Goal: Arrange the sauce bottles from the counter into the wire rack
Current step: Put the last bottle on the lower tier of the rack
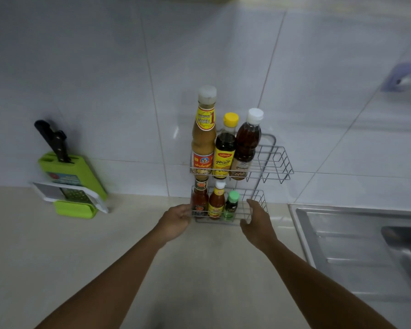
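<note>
From the head camera, the two-tier wire rack (268, 160) stood on the counter (57, 245) against the tiled wall. Its upper shelf held three tall sauce bottles (224, 148); the lower shelf held three small bottles (216, 201) at its left. The left hand (176, 222) touched the lower shelf's left end, fingers curled, grip uncertain. The right hand (256, 222) was spread, fingertips at its right end. A green knife block (74, 172) stood far left, a sink (365, 245) right

You're looking at a dim, cool-toned scene with soft, even light. A faint glare streak sits on the wall tiles (176, 134) left of the wire rack (277, 160). The knife block (74, 172) is motion-blurred, and tile lines bow toward the edges.
</note>
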{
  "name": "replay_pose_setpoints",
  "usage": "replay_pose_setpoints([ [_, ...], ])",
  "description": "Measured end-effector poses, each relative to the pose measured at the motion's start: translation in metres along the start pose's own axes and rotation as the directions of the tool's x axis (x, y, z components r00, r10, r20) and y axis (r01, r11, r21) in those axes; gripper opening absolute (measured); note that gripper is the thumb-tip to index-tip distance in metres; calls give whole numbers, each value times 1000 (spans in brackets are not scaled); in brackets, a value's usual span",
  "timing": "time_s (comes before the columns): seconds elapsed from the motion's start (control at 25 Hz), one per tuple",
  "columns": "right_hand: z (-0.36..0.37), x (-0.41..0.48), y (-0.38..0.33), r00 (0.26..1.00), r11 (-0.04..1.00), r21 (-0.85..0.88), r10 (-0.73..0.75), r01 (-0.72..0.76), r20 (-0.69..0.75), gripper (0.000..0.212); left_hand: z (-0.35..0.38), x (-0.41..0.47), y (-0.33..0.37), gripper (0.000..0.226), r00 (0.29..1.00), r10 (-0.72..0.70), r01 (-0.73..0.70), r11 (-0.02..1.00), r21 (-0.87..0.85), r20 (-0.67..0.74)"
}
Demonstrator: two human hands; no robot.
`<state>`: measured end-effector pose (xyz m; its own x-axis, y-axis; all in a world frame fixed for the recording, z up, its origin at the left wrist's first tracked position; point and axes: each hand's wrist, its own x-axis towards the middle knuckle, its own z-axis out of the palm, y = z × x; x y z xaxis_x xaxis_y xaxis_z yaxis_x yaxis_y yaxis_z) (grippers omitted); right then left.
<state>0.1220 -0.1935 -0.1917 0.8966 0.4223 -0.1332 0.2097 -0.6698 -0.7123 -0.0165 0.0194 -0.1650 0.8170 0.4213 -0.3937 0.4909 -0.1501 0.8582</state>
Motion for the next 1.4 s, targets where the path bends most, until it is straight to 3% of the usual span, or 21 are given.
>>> replay_pose_setpoints([
  [0.12,5,-39,-8,993,993,102,70,-60,-100,62,-10,-21,1,43,998,5,-10,996,89,61],
  [0.24,10,-76,-21,991,991,130,6,12,-131,57,-22,-47,-4,37,990,25,-41,993,110,142],
  [0.36,17,-109,-37,991,984,140,-96,108,-88,53,-39,-77,-20,49,979,40,-74,983,169,199],
  [0.48,29,-137,-50,964,970,141,-219,198,150,48,-55,-103,-54,58,963,14,-74,974,214,268],
  [0.6,43,-172,-61,817,953,64,-289,298,499,50,-71,-133,-116,55,964,-59,16,985,169,257],
  [0.76,70,-209,-74,642,950,122,-286,289,712,68,-65,-185,-177,66,945,-102,16,963,268,310],
  [0.84,86,-222,-76,636,933,166,-341,320,692,64,-46,-207,-188,73,929,-92,-2,967,253,358],
  [0.92,97,-229,-76,687,902,253,-431,350,585,44,-26,-217,-189,70,944,-33,-21,987,161,329],
  [1.04,100,-233,-79,773,892,288,-446,347,451,38,-2,-226,-179,52,978,49,-56,998,30,202],
  [1.2,72,-227,-96,846,886,402,-385,229,368,34,15,-231,-141,38,994,109,-110,984,-140,-18],
  [1.28,41,-219,-110,837,857,444,-431,262,338,37,9,-231,-117,33,986,160,-154,981,-118,43],
  [1.32,24,-213,-116,814,846,395,-490,358,312,34,4,-233,-105,29,979,168,-158,983,-88,113],
  [1.4,-4,-202,-124,689,747,123,-654,653,312,29,-3,-235,-84,26,959,133,-121,991,-64,250],
])
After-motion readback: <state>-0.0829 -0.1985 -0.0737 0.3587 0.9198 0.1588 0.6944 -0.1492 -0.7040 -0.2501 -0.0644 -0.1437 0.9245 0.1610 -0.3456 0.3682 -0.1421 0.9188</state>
